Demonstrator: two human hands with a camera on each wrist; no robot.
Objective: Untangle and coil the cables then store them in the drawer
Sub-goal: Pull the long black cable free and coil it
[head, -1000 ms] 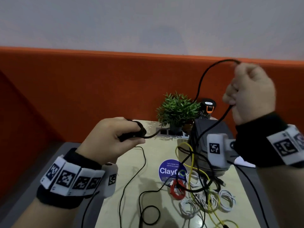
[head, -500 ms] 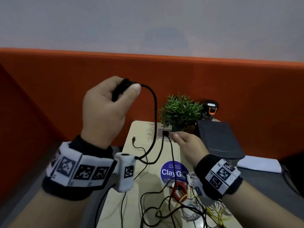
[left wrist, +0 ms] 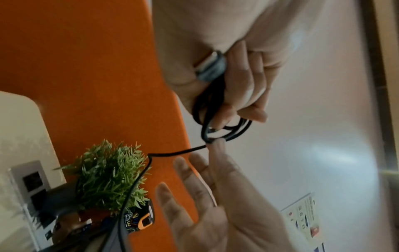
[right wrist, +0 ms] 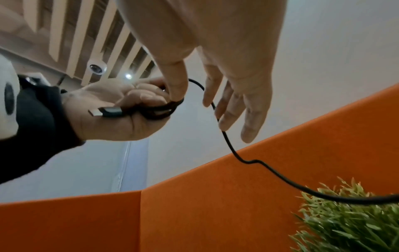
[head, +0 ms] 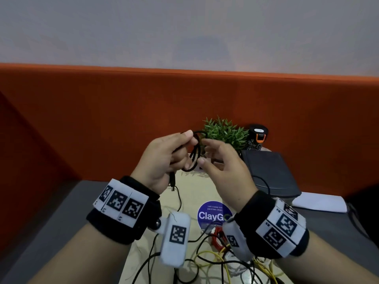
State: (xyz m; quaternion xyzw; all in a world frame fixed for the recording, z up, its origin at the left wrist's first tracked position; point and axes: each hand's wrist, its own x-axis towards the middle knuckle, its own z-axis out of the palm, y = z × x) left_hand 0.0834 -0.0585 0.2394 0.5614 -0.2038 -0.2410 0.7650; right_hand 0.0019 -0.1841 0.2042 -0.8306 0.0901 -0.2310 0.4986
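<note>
Half a second earlier our hands were apart; now they met before the plant (head: 224, 132). Our left hand (head: 164, 160) gripped the black cable (head: 194, 154) in small loops, plug (head: 171, 182) hanging below. Our right hand (head: 223, 167), fingers mostly straight, laid on another turn, thumb touching the loops. Coiling looked underway; other cables (head: 221, 261) waited tangled on the table (head: 188, 193).

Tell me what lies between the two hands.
Only the black cable: loops gripped in the left hand, touched by the right hand. The head view shows it.
</note>
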